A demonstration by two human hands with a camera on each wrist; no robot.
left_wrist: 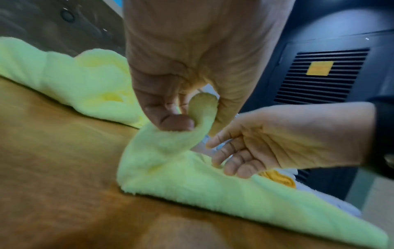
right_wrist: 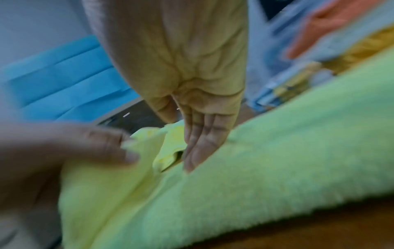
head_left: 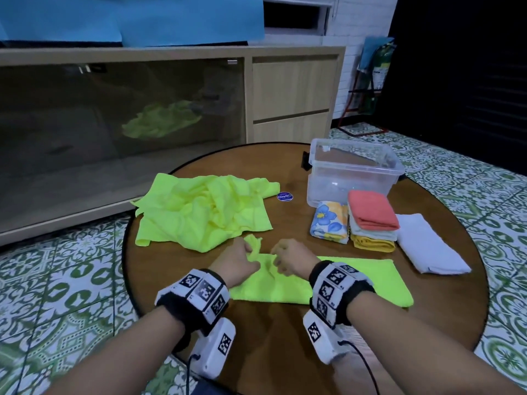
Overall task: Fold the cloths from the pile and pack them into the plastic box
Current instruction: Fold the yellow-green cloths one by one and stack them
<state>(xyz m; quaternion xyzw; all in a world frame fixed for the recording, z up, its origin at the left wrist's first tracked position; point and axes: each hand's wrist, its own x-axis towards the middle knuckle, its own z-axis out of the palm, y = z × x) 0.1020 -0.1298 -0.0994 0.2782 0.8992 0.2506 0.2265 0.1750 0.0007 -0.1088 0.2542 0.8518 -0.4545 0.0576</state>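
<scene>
While the left hand (head_left: 238,260) pinches a raised corner of the yellow-green cloth (head_left: 356,283) between thumb and curled fingers, the right hand (head_left: 291,259) lies just beside it with fingers straight and relaxed, their tips touching the same cloth and holding nothing. The left wrist view shows this pinch clearly: the corner stands up from the round wooden table (head_left: 427,323) and wraps around the thumb. The right wrist view is blurred, but the straight fingers (right_wrist: 200,143) on the cloth are visible there.

This cloth lies spread flat at about 6 o'clock on the table, nearest to the person. The pile (head_left: 205,209) of crumpled yellow-green cloths is at about 10 o'clock, near the hands. The clear plastic box (head_left: 353,173) stands at about 1 o'clock; I cannot see any cloth inside it. Just in front of the box, at about 2 o'clock, there are a folded flowered cloth (head_left: 329,220), a stack of folded cloths (head_left: 372,220) with an orange one on top, and a folded white cloth (head_left: 427,243) to its right. A small round blue sticker (head_left: 285,196) lies between the pile and the box.
</scene>
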